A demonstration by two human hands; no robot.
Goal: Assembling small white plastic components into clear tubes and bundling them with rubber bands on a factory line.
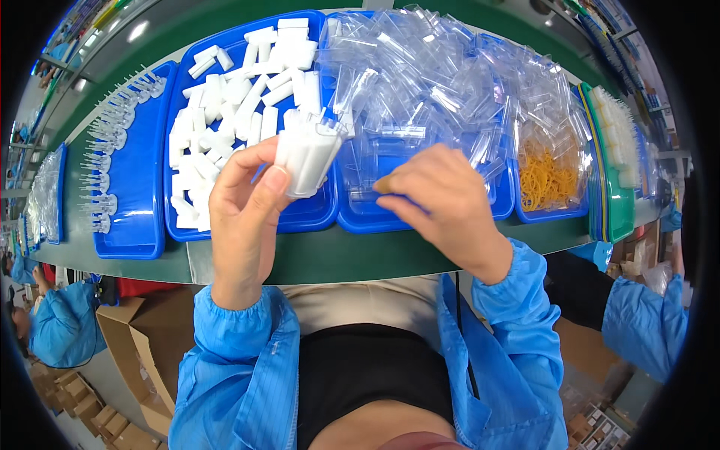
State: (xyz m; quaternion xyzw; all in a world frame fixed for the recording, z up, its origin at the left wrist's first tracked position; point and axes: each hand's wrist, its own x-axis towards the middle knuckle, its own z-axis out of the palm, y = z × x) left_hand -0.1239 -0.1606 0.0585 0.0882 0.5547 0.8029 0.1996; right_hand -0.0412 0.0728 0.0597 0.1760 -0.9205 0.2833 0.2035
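Note:
My left hand [251, 191] grips a white ribbed plastic piece [309, 154] between thumb and fingers, and clear bits stick up at its top edge. It is held above the blue tray of white blocks [328, 212]. To its right, my right hand [442, 199] has its thumb and fingers closed in a pinch, slightly blurred. What sits between those fingertips, if anything, I cannot make out. Under the right hand is a blue tray [360, 225] heaped with clear plastic parts [420, 67]. Loose white blocks [214, 112] fill the tray behind my left hand.
Yellow rubber bands [547, 180] lie in a blue tray on the right, beside stacked green trays [619, 214]. At left, small white pronged parts line a blue tray [135, 202]. The green table edge [360, 259] runs before me. Co-workers' blue sleeves [67, 326] show at both sides, near cardboard boxes [142, 345].

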